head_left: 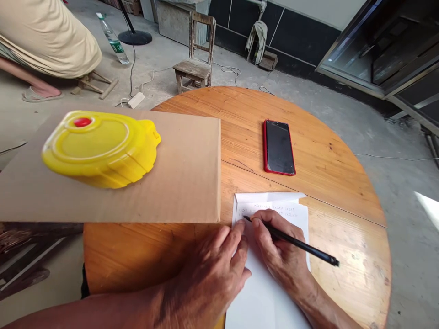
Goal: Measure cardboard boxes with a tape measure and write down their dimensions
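Observation:
My right hand (277, 251) grips a black pen (302, 246), its tip touching a white sheet of paper (270, 292) that bears two lines of small writing near the top. My left hand (212, 269) rests on the sheet's left edge with its fingers curled loosely and nothing in them. The paper lies on a round wooden table (325, 151). A phone in a red case (279, 146) lies face up, dark, beyond the paper.
A flat cardboard sheet (178, 183) covers the table's left part and overhangs it; a yellow plastic lid-like container with a red button (101, 148) sits on it. Beyond stand a small wooden chair (195, 64), a plastic bottle (113, 39), cables, and a seated person (44, 36).

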The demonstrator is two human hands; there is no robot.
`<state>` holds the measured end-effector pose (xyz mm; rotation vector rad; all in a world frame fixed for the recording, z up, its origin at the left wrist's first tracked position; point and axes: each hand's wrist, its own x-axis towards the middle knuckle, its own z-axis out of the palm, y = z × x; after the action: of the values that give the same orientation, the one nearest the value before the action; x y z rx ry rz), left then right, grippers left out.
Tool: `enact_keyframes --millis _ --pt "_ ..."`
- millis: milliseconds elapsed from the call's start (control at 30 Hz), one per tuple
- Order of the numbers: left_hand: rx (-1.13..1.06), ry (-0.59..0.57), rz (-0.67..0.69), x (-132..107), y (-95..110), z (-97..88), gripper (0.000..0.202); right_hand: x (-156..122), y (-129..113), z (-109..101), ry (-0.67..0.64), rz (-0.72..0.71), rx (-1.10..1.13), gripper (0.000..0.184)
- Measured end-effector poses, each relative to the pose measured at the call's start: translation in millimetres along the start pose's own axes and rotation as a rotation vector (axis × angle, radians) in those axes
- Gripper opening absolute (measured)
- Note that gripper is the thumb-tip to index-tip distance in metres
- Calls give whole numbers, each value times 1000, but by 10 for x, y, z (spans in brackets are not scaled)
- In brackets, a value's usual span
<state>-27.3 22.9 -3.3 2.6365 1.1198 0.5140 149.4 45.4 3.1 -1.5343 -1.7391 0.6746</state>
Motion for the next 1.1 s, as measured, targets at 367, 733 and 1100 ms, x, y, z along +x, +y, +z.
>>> enact_keyframes --millis 367,733,1100 --pt "-6 39 13 44 -2 1 32 -21 34 -6 32 43 28 13" --pt "7 28 23 26 -7 15 33 -1 5 -11 35 13 15 13" --pt "14 11 24 36 -17 -39 36 -25 6 -50 60 65 59 13"
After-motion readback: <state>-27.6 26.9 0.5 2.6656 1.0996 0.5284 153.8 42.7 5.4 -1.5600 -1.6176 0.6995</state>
